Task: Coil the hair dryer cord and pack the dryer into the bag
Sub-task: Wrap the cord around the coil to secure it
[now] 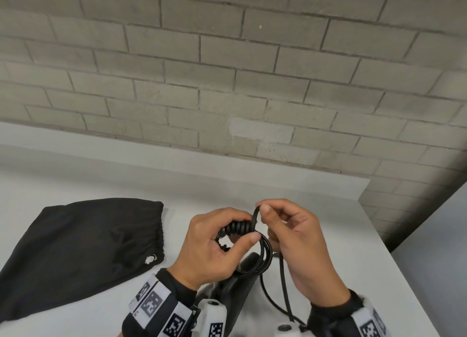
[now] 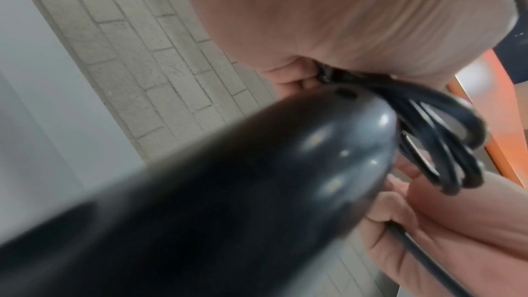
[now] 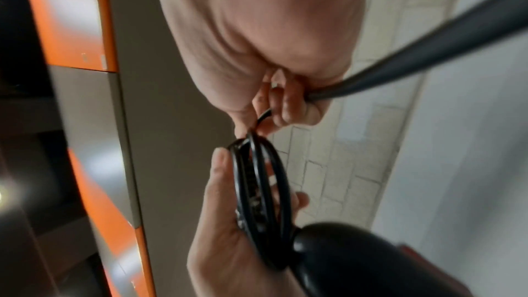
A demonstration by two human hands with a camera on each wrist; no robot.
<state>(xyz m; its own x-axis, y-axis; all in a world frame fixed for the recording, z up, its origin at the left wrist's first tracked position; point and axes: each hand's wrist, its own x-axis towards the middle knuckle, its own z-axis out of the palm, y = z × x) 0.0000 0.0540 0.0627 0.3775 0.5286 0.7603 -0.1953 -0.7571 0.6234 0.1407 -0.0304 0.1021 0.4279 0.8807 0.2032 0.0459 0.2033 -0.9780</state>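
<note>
- Head view: a person's two hands work above a white table [image 1: 328, 235] that stands against a pale brick wall [image 1: 227, 58].
- The left hand [image 1: 214, 248] has its fingers and thumb curled around a bundle of black cord [image 1: 266, 254], holding several loops together; part of the bundle looks wound tight under the fingers.
- The right hand [image 1: 303, 243] pinches one strand of the same cord between thumb and forefinger, just above the left thumb. The two hands nearly touch.
- More cord hangs slack below the right hand and runs down toward the wrists.
- The black hair dryer [image 1: 237, 286] sits below and between the hands, mostly hidden by them. I cannot tell whether it rests on the table.
- A black cloth bag [image 1: 83, 255] lies flat on the table to the left of the hands, well apart from the dryer, its gathered opening facing the hands.
- Left wrist view: the dryer's rounded dark body [image 2: 257, 189] fills the frame, blurred, with cord loops [image 2: 445, 143] beside it.
- Right wrist view: the cord loops [image 3: 262, 189] stand on edge in the left palm [image 3: 228, 245].
</note>
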